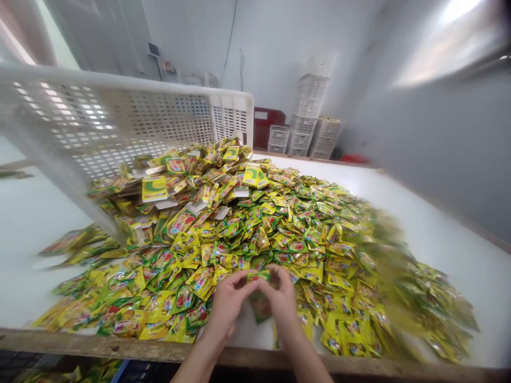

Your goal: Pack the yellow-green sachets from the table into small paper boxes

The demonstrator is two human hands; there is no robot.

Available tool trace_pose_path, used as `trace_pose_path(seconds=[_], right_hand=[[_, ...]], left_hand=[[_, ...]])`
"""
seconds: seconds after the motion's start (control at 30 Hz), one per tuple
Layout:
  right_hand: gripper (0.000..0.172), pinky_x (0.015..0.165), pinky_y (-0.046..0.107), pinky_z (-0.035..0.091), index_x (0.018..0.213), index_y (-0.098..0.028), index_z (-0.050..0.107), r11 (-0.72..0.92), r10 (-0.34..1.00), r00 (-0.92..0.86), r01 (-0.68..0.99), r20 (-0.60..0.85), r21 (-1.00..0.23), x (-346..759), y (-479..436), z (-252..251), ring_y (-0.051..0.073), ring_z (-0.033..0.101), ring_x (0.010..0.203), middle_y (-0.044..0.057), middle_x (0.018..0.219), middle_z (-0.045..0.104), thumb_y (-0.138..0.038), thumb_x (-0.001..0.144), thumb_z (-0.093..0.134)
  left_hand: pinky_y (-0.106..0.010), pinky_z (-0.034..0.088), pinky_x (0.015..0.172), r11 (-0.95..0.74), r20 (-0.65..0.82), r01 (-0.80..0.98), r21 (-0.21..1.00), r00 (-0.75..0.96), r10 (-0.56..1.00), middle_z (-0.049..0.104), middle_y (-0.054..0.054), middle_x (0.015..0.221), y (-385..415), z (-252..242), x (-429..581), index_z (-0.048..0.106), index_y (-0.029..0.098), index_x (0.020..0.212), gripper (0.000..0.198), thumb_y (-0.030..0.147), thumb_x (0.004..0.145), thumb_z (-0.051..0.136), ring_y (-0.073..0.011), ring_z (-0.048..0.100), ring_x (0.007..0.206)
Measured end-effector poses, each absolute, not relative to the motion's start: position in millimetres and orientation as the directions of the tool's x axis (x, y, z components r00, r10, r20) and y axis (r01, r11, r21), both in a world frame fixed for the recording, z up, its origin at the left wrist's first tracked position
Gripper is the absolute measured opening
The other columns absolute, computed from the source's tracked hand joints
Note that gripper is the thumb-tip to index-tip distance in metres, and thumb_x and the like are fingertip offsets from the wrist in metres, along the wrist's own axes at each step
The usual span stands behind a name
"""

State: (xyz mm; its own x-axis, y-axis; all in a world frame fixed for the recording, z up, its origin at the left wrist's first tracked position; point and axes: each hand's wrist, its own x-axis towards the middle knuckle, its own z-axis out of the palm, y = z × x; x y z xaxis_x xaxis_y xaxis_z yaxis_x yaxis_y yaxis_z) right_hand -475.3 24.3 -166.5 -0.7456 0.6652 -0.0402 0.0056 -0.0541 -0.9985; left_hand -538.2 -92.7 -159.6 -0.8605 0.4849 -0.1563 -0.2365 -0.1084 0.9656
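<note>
My left hand (230, 299) and my right hand (281, 298) meet near the table's front edge. Between their thumbs and fingers they pinch a small green-and-yellow packet (258, 275); the fingers hide much of it, and I cannot tell whether it is a sachet or a carton. Just below, a blurred green packet (261, 308) shows between the hands. All around lies a wide heap of glossy yellow and green sachets (279, 239). Behind them, small yellow cardboard cartons (155, 189), some with white flaps open, spill from a white plastic crate (155, 88) tipped on its side.
The white table (423, 223) has a worn wooden front edge (151, 344). Stacked white crates (302, 133) stand by the far wall, beside a red object (269, 125). Beneath the table edge at lower left, more packets lie near a blue-rimmed container (120, 371).
</note>
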Motion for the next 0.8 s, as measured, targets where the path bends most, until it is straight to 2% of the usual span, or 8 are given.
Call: trace_pose_path(seconds=[0.13, 0.27, 0.37, 0.47, 0.53, 0.6, 0.73, 0.8], right_hand=[[0.033, 0.054, 0.025, 0.040, 0.058, -0.016, 0.059, -0.172, 0.453, -0.879, 0.075, -0.147, -0.982, -473, 32, -159, 0.013, 0.046, 0.055, -0.001, 0.055, 0.051, -0.042, 0.075, 0.070], [0.032, 0.052, 0.023, 0.040, 0.066, -0.016, 0.059, 0.061, 0.496, -0.868, 0.067, -0.028, -0.996, -468, 32, -158, 0.014, 0.048, 0.058, -0.002, 0.060, 0.052, -0.045, 0.074, 0.072], [0.037, 0.046, 0.022, 0.037, 0.062, -0.017, 0.056, 0.121, 0.545, -0.837, 0.128, -0.042, -0.984, -461, 36, -164, 0.013, 0.044, 0.052, -0.003, 0.056, 0.047, -0.048, 0.073, 0.073], [0.042, 0.045, 0.022, 0.036, 0.057, -0.018, 0.052, 0.120, 0.581, -0.812, 0.159, -0.061, -0.980, -456, 43, -169, 0.013, 0.042, 0.050, -0.004, 0.052, 0.044, -0.051, 0.070, 0.073], [0.044, 0.045, 0.023, 0.036, 0.054, -0.019, 0.052, 0.118, 0.599, -0.799, 0.152, -0.052, -0.981, -454, 45, -170, 0.013, 0.041, 0.049, -0.004, 0.050, 0.043, -0.054, 0.069, 0.074], [0.044, 0.045, 0.023, 0.038, 0.053, -0.019, 0.055, 0.129, 0.605, -0.796, 0.116, -0.015, -0.985, -455, 45, -168, 0.014, 0.043, 0.049, -0.003, 0.049, 0.046, -0.056, 0.066, 0.074], [0.042, 0.049, 0.024, 0.044, 0.056, -0.018, 0.064, 0.143, 0.631, -0.775, 0.069, 0.037, -0.987, -457, 43, -163, 0.016, 0.050, 0.054, 0.000, 0.053, 0.054, -0.058, 0.063, 0.075], [0.041, 0.051, 0.025, 0.046, 0.065, -0.017, 0.068, 0.082, 0.615, -0.788, 0.081, -0.013, -0.993, -456, 43, -163, 0.018, 0.054, 0.058, 0.002, 0.058, 0.059, -0.058, 0.065, 0.074]], left_hand=[[-0.031, 0.053, 0.081, -0.092, -0.164, -0.243, 0.966, -0.846, 0.508, 0.075, -0.010, 0.099, -100, -154, -538, 0.075, 0.016, 0.096, 0.027, 0.028, 0.071, 0.074, -0.0218, 0.068, 0.089], [-0.030, 0.055, 0.075, -0.005, -0.129, -0.153, 0.988, -0.851, 0.509, 0.076, -0.008, 0.090, -96, -142, -539, 0.076, 0.017, 0.094, 0.025, 0.028, 0.072, 0.072, -0.0222, 0.069, 0.083], [-0.033, 0.055, 0.068, 0.105, -0.077, -0.030, 0.994, -0.871, 0.485, 0.075, -0.008, 0.082, -98, -124, -566, 0.077, 0.017, 0.089, 0.024, 0.034, 0.075, 0.069, -0.0230, 0.068, 0.074], [-0.041, 0.049, 0.088, 0.232, 0.082, 0.140, 0.963, -0.967, 0.242, 0.071, -0.010, 0.107, -109, -103, -626, 0.071, 0.021, 0.106, 0.029, 0.031, 0.081, 0.062, -0.0271, 0.063, 0.100], [-0.049, 0.037, 0.102, 0.338, 0.211, 0.216, 0.916, -0.976, 0.052, 0.061, -0.014, 0.124, -120, -90, -673, 0.065, 0.020, 0.113, 0.036, 0.024, 0.078, 0.063, -0.0326, 0.048, 0.124], [-0.054, 0.030, 0.104, 0.427, 0.309, 0.261, 0.866, -0.950, -0.045, 0.061, -0.016, 0.121, -130, -80, -713, 0.065, 0.017, 0.103, 0.033, 0.019, 0.070, 0.067, -0.0376, 0.042, 0.127], [-0.051, 0.036, 0.100, 0.502, 0.452, 0.369, 0.782, -0.891, -0.049, 0.068, -0.012, 0.090, -149, -68, -737, 0.057, 0.020, 0.068, 0.009, 0.023, 0.070, 0.065, -0.0346, 0.057, 0.107], [-0.046, 0.034, 0.105, 0.514, 0.527, 0.432, 0.741, -0.849, -0.046, 0.068, -0.012, 0.102, -161, -65, -719, 0.053, 0.021, 0.066, 0.013, 0.026, 0.072, 0.063, -0.0316, 0.056, 0.112]])
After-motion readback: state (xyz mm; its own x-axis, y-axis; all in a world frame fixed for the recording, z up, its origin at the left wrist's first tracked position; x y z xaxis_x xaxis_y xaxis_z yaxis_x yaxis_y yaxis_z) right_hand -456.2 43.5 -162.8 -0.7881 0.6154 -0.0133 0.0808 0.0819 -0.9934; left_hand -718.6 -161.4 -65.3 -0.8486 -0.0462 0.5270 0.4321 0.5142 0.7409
